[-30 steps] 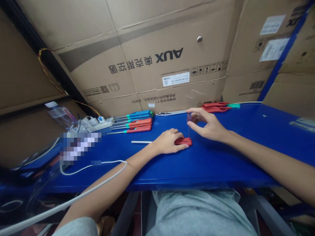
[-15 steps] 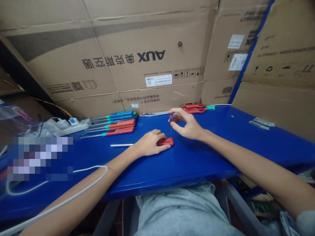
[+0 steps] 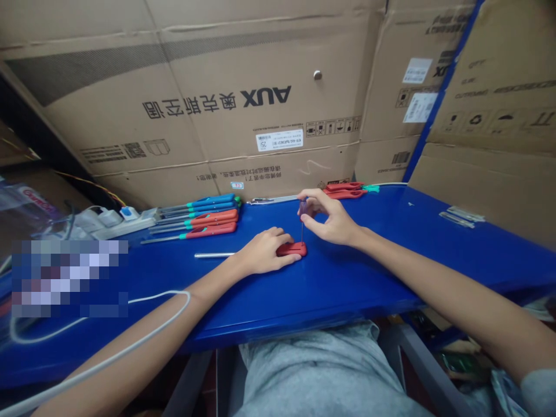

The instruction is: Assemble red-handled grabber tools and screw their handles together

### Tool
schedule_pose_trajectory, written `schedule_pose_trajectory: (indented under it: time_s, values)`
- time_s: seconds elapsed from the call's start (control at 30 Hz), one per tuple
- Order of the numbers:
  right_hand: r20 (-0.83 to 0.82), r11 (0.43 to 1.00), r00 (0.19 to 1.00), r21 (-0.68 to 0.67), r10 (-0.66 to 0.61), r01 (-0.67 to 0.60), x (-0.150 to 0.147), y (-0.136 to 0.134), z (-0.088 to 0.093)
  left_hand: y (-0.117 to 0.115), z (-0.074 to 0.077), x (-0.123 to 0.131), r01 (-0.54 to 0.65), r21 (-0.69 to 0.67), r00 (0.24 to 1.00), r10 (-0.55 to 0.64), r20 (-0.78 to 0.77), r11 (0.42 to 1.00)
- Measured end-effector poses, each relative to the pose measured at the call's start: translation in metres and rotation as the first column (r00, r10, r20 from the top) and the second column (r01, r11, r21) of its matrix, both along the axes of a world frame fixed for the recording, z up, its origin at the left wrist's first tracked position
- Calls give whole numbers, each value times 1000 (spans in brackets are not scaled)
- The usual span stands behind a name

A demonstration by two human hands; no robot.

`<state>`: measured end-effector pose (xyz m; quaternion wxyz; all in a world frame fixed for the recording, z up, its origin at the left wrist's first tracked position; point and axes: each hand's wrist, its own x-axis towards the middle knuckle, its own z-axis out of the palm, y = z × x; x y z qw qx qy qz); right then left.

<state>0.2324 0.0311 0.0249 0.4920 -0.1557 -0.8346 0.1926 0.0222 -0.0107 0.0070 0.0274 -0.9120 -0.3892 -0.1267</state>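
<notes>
Red handle (image 3: 292, 249) lies flat under the left hand, screwdriver standing on it

The red handle rests on the blue table (image 3: 369, 284), in front of the person. The left hand (image 3: 264, 252) bears down over it, fingers curled across the top and thumb laid along the near side, so that only the right end shows. A metal rod (image 3: 214, 255) sticks out to the left of the wrist, in line with the handle; the hand hides any join.

The right hand (image 3: 330, 220) pinches the purple grip of the screwdriver (image 3: 303, 209) between thumb and forefinger, the forefinger bent over its top. The thin shaft runs almost straight down to the handle near its right end. Whether the tip sits in a hole or on the surface is too small to tell.

Left of the hands, blue tools (image 3: 215, 201) and orange-red tools (image 3: 212, 223) lie in a row, shafts pointing left, beside a power strip (image 3: 134, 223) with plugs in it. Red tools (image 3: 343, 191) lie behind the right hand, near a cardboard wall (image 3: 195, 145). Thin clear pieces (image 3: 461, 217) lie well apart, to the right. A white cable (image 3: 125, 343) loops across the left forearm.
</notes>
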Motion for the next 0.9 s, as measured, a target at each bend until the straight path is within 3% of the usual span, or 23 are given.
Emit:
schedule_pose_trajectory:
  time_s: [0.9]
  values:
    - [12,1000,1000,-4,9,-9,-1,-2,2,0,2,1,-19,-23,1000,19,-1,1000]
